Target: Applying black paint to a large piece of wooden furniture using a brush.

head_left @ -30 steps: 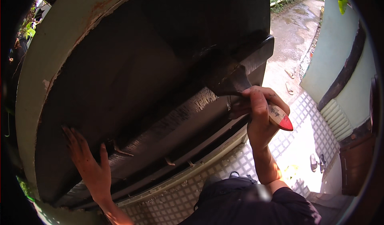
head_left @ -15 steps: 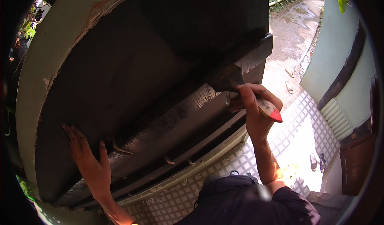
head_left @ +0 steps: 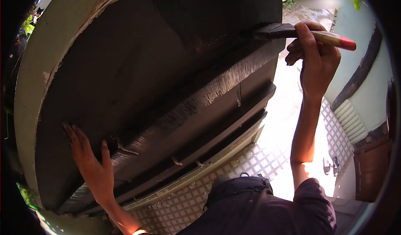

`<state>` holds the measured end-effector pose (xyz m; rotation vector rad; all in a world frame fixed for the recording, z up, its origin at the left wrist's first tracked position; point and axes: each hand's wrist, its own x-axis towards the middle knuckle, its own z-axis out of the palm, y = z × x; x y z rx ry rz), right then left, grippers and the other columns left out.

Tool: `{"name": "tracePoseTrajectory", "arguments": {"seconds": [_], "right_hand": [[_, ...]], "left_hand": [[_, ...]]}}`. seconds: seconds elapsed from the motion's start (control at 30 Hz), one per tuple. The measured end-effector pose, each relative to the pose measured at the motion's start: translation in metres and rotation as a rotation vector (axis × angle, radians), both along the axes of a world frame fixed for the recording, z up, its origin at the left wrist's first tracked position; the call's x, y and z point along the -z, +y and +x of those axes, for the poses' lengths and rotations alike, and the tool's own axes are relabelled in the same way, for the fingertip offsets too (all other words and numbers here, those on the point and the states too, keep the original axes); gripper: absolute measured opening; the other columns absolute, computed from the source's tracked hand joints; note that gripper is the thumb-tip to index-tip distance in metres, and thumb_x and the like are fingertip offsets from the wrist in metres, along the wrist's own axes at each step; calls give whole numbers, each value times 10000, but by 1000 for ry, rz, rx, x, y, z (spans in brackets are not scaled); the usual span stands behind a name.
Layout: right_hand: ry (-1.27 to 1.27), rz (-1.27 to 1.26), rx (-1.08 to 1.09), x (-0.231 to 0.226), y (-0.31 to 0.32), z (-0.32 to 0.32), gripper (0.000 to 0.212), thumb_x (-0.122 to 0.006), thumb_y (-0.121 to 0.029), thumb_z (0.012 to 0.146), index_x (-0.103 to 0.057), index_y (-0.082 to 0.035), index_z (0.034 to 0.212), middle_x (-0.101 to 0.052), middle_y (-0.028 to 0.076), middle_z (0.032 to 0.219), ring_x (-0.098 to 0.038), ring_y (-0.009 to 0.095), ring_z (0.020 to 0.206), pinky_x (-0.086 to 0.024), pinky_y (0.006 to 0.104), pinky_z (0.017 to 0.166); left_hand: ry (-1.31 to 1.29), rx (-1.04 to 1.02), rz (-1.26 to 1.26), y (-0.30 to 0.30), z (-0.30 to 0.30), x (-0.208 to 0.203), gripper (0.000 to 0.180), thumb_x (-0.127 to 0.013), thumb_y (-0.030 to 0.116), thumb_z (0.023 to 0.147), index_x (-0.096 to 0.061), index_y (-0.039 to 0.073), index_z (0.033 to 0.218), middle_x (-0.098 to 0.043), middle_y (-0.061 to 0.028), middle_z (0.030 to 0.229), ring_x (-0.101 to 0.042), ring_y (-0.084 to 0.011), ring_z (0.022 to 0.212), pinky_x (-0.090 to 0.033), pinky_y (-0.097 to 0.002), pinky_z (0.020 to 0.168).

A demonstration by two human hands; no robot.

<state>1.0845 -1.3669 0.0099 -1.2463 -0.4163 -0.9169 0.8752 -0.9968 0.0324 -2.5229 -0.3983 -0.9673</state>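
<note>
My right hand [head_left: 315,55] is closed around the handle of a paintbrush [head_left: 328,39], whose pale handle has a red end. The dark-coated head of the brush touches the right end of a long raised ledge [head_left: 234,80] on a black-painted wooden panel [head_left: 125,80]. Streaky lighter patches show along the ledge's face, where the black coat is thin. My left hand [head_left: 94,168] lies with fingers spread against the lower left part of the panel, holding nothing. Dark smears mark the fingers of both hands. A split splinter [head_left: 126,148] sticks up beside my left thumb.
A pale green frame [head_left: 31,93] with chipped edges curves around the panel's left side. Below is a checkered tile floor [head_left: 171,205]. Dark shoes [head_left: 331,165] stand on the floor at right, near a brown wooden piece [head_left: 371,172] and a pale wall [head_left: 359,47].
My right hand has carried the brush up and to the right, from the ledge's middle to its right end. My left hand stays nearly in place on the panel.
</note>
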Motion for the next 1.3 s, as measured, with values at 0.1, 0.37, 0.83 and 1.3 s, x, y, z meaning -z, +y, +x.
{"name": "tracePoseTrajectory", "arguments": {"seconds": [0.1, 0.37, 0.83, 1.3], "right_hand": [[46, -157, 9, -7, 7, 8, 207, -720, -201, 875, -695, -7, 946, -623, 26, 592, -580, 75, 467, -430, 204, 428], [26, -285, 25, -10, 22, 43, 191, -708, -182, 879, -684, -5, 948, -649, 39, 623, -598, 85, 477, -480, 202, 469], [56, -475, 188, -19, 16, 56, 212, -705, -225, 892, -700, -42, 997, -633, 23, 612, -605, 71, 499, -453, 195, 450], [-35, -538, -111, -30, 66, 28, 197, -750, -239, 859, -708, -47, 879, -576, -59, 576, -529, 12, 477, -386, 171, 434]], "left_hand": [[-8, -3, -2, 1, -1, 0, 664, -551, 152, 921, -252, 74, 1509, -173, -140, 1587, -223, -341, 1445, -251, -457, 1163], [9, -24, -1, 1, 0, 0, 664, -539, 228, 935, -248, 37, 1501, -177, -160, 1580, -228, -352, 1440, -249, -485, 1167], [-8, 7, -8, -3, 3, 1, 658, -526, 238, 946, -240, 26, 1499, -168, -173, 1579, -221, -366, 1439, -257, -490, 1162], [-3, 3, 13, -1, 2, 1, 652, -536, 230, 944, -255, 10, 1489, -170, -178, 1576, -210, -366, 1442, -253, -483, 1165]]}}
